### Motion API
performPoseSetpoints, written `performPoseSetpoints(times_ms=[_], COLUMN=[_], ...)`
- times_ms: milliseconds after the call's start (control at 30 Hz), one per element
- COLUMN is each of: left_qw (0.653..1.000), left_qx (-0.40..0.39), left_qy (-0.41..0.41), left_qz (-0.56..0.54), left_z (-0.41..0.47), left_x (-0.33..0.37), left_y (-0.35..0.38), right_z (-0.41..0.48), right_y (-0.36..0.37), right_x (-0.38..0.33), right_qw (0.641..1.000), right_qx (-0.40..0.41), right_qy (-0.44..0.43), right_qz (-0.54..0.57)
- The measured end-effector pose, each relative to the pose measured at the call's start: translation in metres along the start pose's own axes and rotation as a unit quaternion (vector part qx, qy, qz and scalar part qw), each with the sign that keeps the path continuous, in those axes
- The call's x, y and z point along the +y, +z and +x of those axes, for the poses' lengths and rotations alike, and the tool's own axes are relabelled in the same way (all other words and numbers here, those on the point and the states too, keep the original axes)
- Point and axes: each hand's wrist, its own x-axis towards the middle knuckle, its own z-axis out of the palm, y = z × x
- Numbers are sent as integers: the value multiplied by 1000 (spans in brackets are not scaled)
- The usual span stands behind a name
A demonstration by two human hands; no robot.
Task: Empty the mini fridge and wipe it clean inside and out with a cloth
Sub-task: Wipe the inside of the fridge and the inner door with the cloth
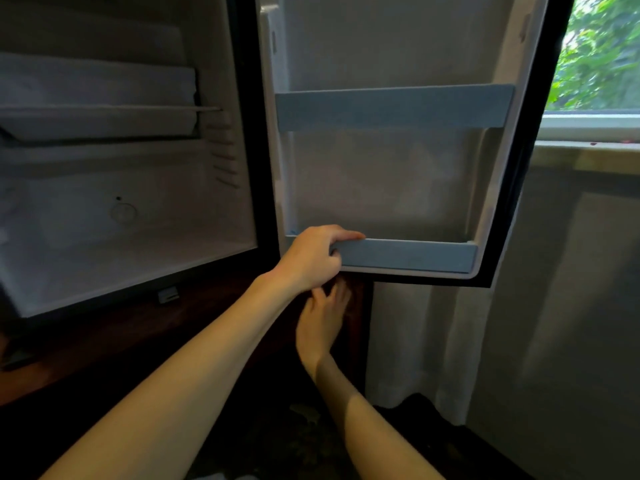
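Here the mini fridge (121, 209) fills the upper left of the frame, door (381, 174) swung open at center, inside looks bare. Lower door shelf rail (408, 255), blue, sits at center frame; upper rail (391, 107) above it. Left hand (311, 259) grips the left end of the lower rail, fingers curled over its top edge. Right hand (320, 323) just below the door's bottom edge, fingers spread, holding nothing. Window (599, 64) upper right, white curtain (426, 341) below the door.
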Motion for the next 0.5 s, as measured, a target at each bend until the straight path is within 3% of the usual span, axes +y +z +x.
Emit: performPoseSetpoints(times_ms=[133,233,400,500], left_qw=[1000,999,999,999], left_qx=[-5,-1,15,29], left_qy=[-2,10,26,18], left_qz=[1,34,29,9], left_z=[-5,-8,-16,-13], left_x=[-4,-8,-10,-9], left_y=[-6,-11,-13,-8], right_z=[5,8,4,8], right_y=[16,7,-42,-75], right_x=[-26,-21,44,78], right_qw=[992,988,972,965], right_qx=[-104,-104,9,103], right_qy=[-43,-97,-198,-179], right_qz=[-51,-57,-128,-162])
